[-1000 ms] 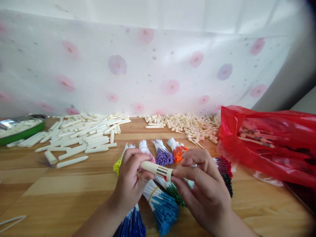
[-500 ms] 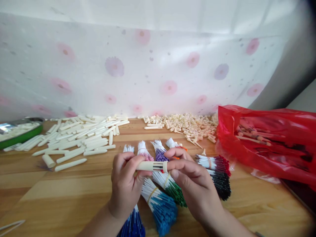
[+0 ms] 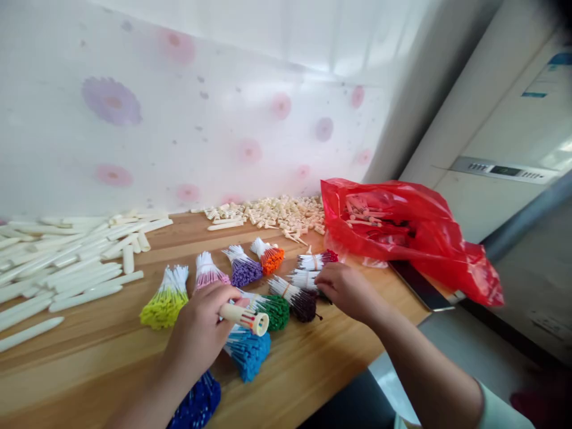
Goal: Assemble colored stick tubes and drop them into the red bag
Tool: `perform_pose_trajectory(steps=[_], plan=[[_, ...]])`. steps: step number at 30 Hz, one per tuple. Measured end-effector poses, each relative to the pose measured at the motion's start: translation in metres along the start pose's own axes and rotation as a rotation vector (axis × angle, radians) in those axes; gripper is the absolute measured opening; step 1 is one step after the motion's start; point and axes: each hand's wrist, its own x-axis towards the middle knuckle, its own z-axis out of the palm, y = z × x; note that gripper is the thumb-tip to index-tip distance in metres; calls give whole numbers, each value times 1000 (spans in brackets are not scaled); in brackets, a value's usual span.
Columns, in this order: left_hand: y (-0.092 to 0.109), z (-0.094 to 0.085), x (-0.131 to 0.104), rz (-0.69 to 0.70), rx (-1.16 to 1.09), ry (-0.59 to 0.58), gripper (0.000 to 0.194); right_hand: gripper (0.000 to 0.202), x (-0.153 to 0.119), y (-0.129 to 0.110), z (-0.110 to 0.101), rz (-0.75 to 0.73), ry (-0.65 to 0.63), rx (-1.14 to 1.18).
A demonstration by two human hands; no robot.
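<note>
My left hand (image 3: 203, 319) is closed around a cream multicolour pen barrel (image 3: 243, 317). Its slotted, open end points right toward me, and coloured bits show in the slots. My right hand (image 3: 351, 292) has its fingers pinched together over a bundle of black pen refills (image 3: 304, 278); the fingertips and anything between them are hidden. Beside it lie a red refill bundle (image 3: 313, 261) and a dark brown one (image 3: 304, 302). Green refills (image 3: 277, 311) and light blue refills (image 3: 248, 354) lie near the barrel.
Yellow (image 3: 165, 301), pink (image 3: 209, 271), purple (image 3: 243, 268), orange (image 3: 271, 257) and dark blue refill bundles (image 3: 196, 402) stand about. Cream tubes (image 3: 75, 256) lie left, small cream parts (image 3: 281, 211) behind. A red plastic bag (image 3: 402, 208) and a phone (image 3: 420, 286) sit right.
My right hand has left the barrel and moved right to the black refills. My left hand still holds the barrel, now turned with its open end toward me. The view has swung right.
</note>
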Motion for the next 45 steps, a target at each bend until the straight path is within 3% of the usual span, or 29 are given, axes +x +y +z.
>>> perform_pose_trajectory(steps=[7,12,16,21,26,29,33,36,40,41,43,45], plan=[[7,1,0,174,-49,-187,17,18,-19,-7,16,71,-32,-64],[36,6,9,238,118,-394,27,22,-19,-16,29,103,-9,-125],[57,21,19,260,191,-552,53,25,-10,-25,39,152,19,-182],[57,41,26,215,237,-638,58,18,0,-30,40,187,19,-201],[59,40,27,231,279,-694,56,19,3,-29,38,223,8,-194],[61,39,26,234,305,-699,53,19,-8,-26,29,235,5,-191],[59,43,24,221,273,-684,53,15,-30,-14,3,272,19,-176],[56,37,27,157,119,-592,49,14,-36,-8,-17,249,49,-126],[53,6,40,31,-128,-221,22,9,-19,-22,-24,48,55,118],[52,-3,42,46,-181,-189,18,9,-12,-30,-23,-12,53,193],[48,-16,43,36,-272,-236,15,11,4,-47,-17,-111,49,328],[41,-23,39,-83,-358,-314,12,10,21,-64,-9,-177,46,495]])
